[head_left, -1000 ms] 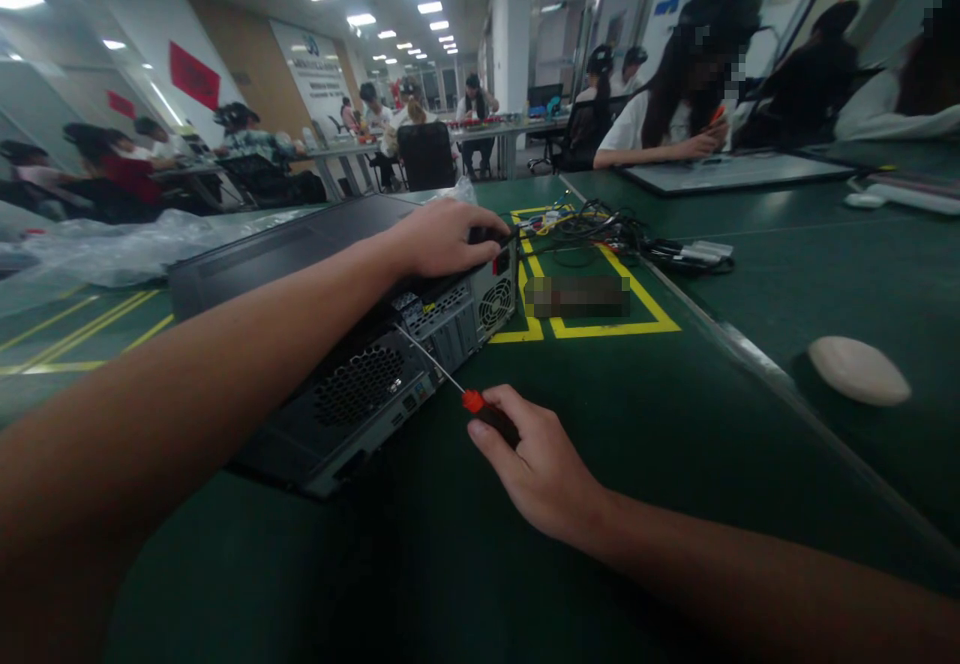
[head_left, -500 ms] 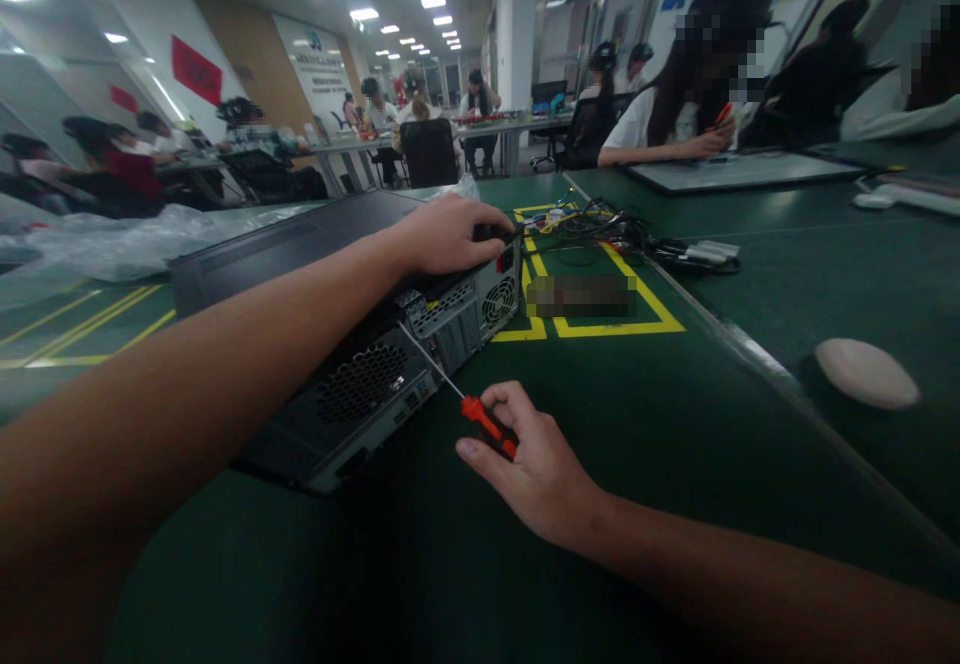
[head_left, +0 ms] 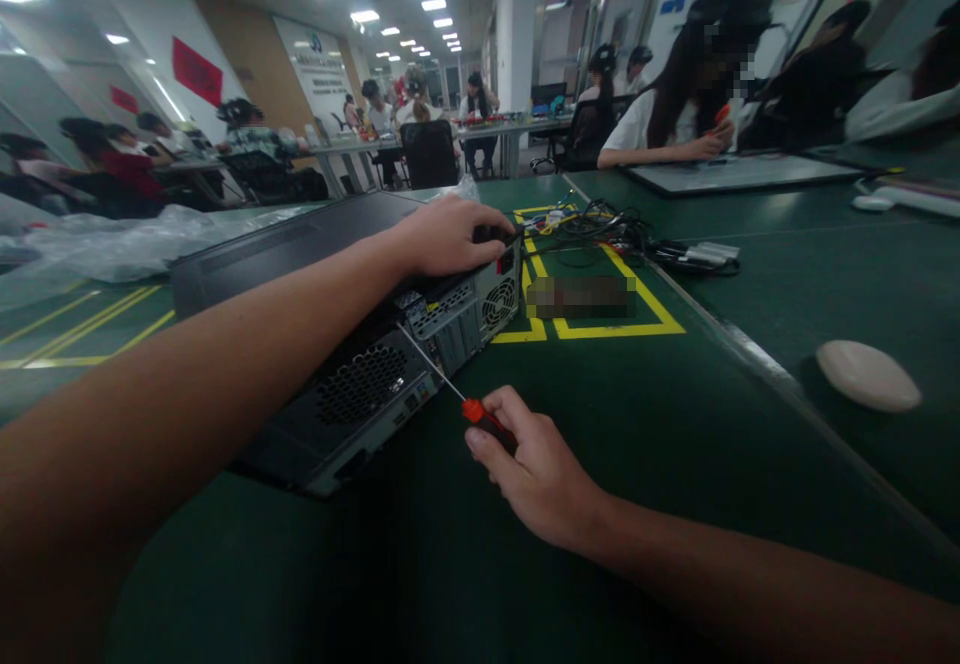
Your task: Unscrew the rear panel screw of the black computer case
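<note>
A black computer case (head_left: 300,234) lies on the green table with its grey rear panel, vents and ports facing me. My left hand (head_left: 457,234) reaches across it and grips the case's top edge near the far rear corner, thumb and fingers around that edge. In front of the panel, my right hand (head_left: 544,469) is closed around the red and black handle of a screwdriver (head_left: 474,410). Its thin shaft slants up to the left, and the tip meets the upper edge of the rear panel above the honeycomb vent. Whatever the tip touches is too small to make out.
A tangle of cables (head_left: 622,229) lies beyond the case, by yellow tape marks (head_left: 637,328). Clear plastic wrap (head_left: 135,239) is heaped at the left. A pale rounded object (head_left: 868,375) sits at the right. Across the table, a person (head_left: 675,124) works over a flat panel (head_left: 739,173).
My right thumb has come in against the screwdriver handle, and the handle has turned a little in my fingers. The left hand and the case stay in place.
</note>
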{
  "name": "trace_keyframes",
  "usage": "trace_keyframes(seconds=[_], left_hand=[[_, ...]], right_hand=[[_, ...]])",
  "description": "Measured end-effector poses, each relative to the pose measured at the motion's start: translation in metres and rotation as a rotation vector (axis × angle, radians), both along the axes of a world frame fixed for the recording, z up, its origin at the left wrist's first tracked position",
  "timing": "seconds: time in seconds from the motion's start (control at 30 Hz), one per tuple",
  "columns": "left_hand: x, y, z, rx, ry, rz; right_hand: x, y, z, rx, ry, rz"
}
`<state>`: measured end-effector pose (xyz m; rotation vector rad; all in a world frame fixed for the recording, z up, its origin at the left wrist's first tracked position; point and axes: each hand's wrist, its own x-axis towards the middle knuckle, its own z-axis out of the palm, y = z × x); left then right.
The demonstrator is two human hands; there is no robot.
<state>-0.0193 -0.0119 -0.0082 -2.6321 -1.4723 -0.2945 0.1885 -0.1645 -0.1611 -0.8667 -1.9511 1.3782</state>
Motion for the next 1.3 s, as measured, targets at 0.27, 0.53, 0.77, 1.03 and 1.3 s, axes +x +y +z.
trace_keyframes(seconds=[0.27, 0.53, 0.77, 1.03, 1.3], left_hand=[[-0.0001, -0.0009, -0.0001, 0.012, -0.018, -0.014], [0.0006, -0.0004, -0.0008, 0.012, -0.002, -0.004], [0.0019, -0.0022, 0.0009, -0.016, -0.012, 0.006], [0.0013, -0.0013, 0.0006, -0.017, -0.002, 0.006], [0.0000, -0.0005, 0.0002, 0.001, -0.008, -0.003]], right_hand=[[-0.0004, 0.0004, 0.0008, 0.013, -0.013, 0.005], [0.0003, 0.0022, 0.0017, 0.056, -0.027, 0.049], [-0.0023, 0.0016, 0.0016, 0.050, -0.026, -0.030], [-0.0017, 0.0013, 0.0005, 0.025, -0.010, -0.022], [-0.0017, 0.0009, -0.0007, -0.022, -0.004, -0.001]])
